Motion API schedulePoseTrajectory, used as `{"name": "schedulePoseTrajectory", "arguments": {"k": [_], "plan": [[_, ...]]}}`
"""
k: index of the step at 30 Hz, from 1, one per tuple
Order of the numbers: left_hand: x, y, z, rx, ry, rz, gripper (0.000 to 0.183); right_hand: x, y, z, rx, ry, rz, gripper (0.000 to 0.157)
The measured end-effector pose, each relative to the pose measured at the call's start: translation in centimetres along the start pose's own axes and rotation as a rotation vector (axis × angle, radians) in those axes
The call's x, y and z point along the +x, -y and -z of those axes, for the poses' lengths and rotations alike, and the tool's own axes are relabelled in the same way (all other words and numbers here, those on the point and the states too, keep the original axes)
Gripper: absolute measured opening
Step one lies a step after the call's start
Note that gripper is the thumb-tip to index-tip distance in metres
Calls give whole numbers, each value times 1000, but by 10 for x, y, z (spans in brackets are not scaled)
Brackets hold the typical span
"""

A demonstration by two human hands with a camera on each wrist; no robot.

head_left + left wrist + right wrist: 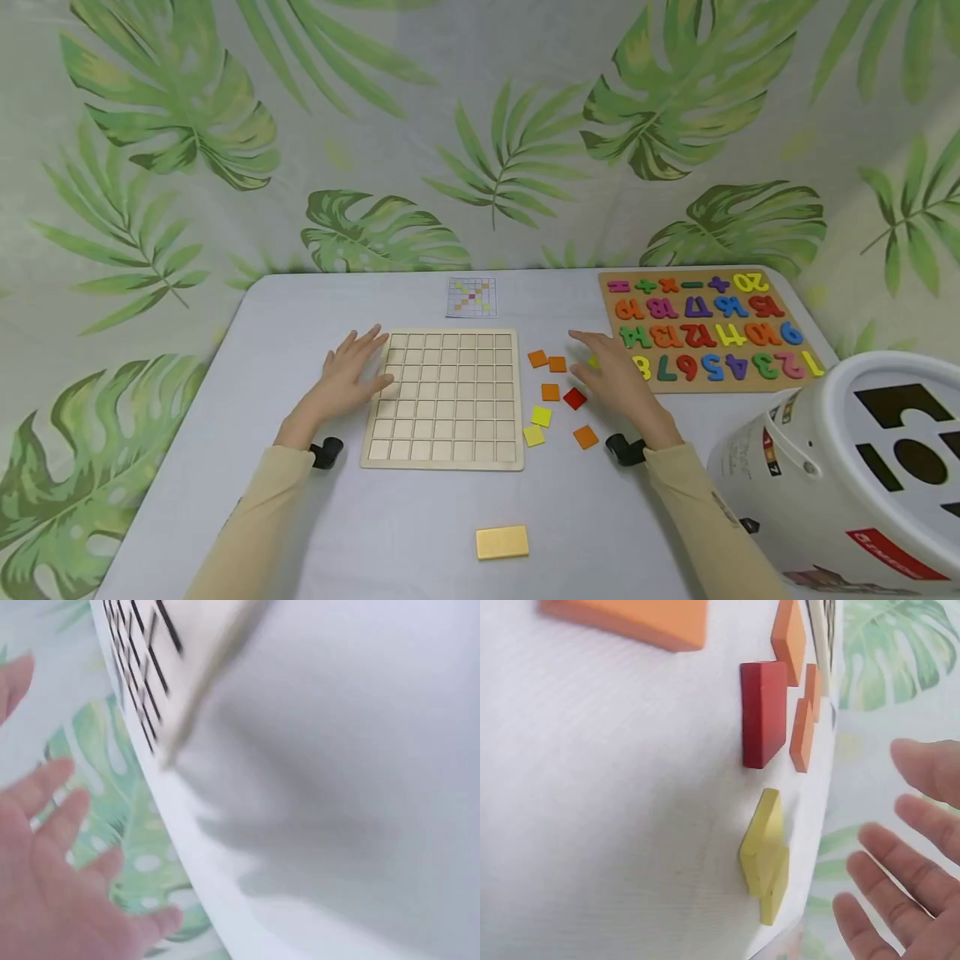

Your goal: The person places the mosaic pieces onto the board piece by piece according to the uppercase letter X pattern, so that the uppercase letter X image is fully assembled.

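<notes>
A pale wooden grid board (442, 462) lies in the middle of the white table. Over its left edge is my left hand (345, 375), fingers spread and holding nothing; the left wrist view shows that hand (67, 877) raised, its shadow on the cloth. To the board's right lie several orange tiles (551, 392), a red tile (574, 398) and some yellow tiles (542, 417). My right hand (618, 379), fingers extended and grasping nothing, hovers just right of them, partly hiding more yellow. In the right wrist view, the red tile (763, 714) stands near two yellow tiles (762, 840).
Behind the board lies a small card (472, 297) printed with a coloured-square grid. A number puzzle board (678, 386) occupies the back right. At the right front stands a white bucket (750, 454). A pale yellow block (502, 542) rests near the front.
</notes>
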State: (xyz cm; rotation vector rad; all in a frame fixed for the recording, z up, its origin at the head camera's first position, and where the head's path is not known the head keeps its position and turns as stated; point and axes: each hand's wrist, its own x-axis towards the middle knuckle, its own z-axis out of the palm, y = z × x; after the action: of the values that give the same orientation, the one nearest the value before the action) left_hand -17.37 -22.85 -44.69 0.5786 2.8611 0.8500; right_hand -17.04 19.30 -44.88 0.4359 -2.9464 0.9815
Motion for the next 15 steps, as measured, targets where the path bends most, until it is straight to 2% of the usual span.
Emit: {"name": "schedulePoseTrajectory", "arguments": {"k": [4, 7, 11, 15], "plan": [[-5, 14, 0, -46, 83, -49, 69, -6, -3, -1, 39, 32, -108, 41], [-7, 20, -2, -55, 146, -49, 74, -10, -6, -2, 39, 46, -171, 34], [-10, 23, -3, -54, 198, -38, 80, -12, -9, -4, 2, 49, -195, 27], [-11, 26, -4, -28, 215, -38, 82, -12, -12, -6, -25, 45, -187, 23]]}}
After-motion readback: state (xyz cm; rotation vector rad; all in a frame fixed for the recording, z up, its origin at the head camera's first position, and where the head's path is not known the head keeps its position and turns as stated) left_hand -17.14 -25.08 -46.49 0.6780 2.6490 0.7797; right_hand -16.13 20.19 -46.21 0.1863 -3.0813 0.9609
